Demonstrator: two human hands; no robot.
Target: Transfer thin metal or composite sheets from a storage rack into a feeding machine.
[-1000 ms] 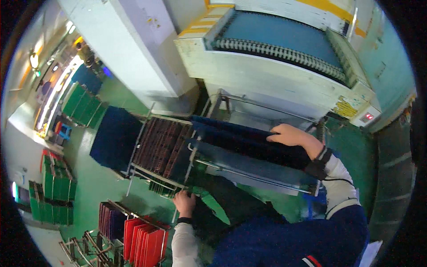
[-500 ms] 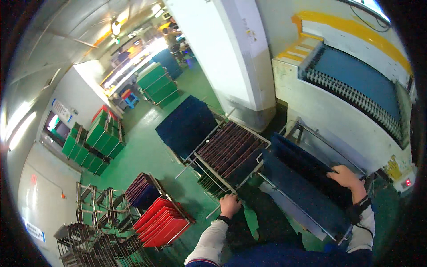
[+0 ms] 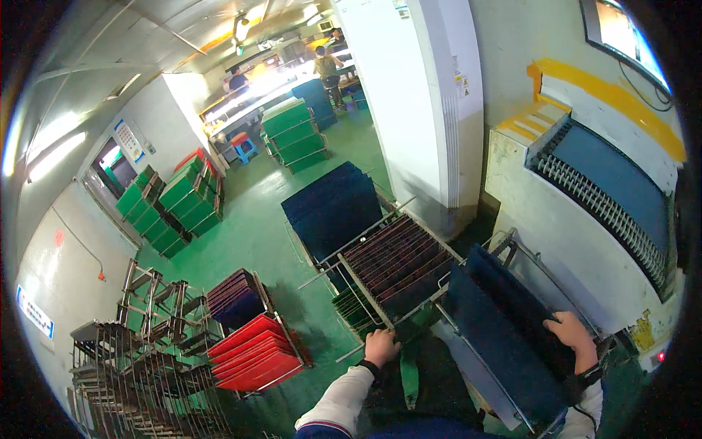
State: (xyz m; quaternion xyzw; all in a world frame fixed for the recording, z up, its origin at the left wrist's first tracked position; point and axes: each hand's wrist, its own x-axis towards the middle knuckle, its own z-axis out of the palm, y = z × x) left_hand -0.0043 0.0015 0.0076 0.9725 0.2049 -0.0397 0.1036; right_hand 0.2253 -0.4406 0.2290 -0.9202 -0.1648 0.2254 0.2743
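My left hand point(image 3: 382, 347) is closed at the near corner of a metal rack point(image 3: 398, 267) holding several upright reddish-brown-edged panels. Its fingers curl over the frame there, partly out of sight. To the right, my right hand point(image 3: 568, 331) grips the upper edge of a dark blue panel point(image 3: 523, 307), fingers bent over it. This panel leans in a second metal rack point(image 3: 482, 358), with a narrow dark gap beside another blue panel point(image 3: 488, 333). Beyond the first rack stands a stack of dark blue panels point(image 3: 333, 208).
A white machine point(image 3: 570, 219) with a blue bed and toothed edge stands at the right, beside a white pillar point(image 3: 417, 95). Red panels point(image 3: 256, 351) and bare metal racks point(image 3: 146, 373) fill the lower left. Green stacks point(image 3: 194, 197) and people point(image 3: 327, 67) are farther off.
The view has swung, so the surroundings sit farther right and the machine's screen shows more. Both hands keep their places on the rack and the dark blue panel.
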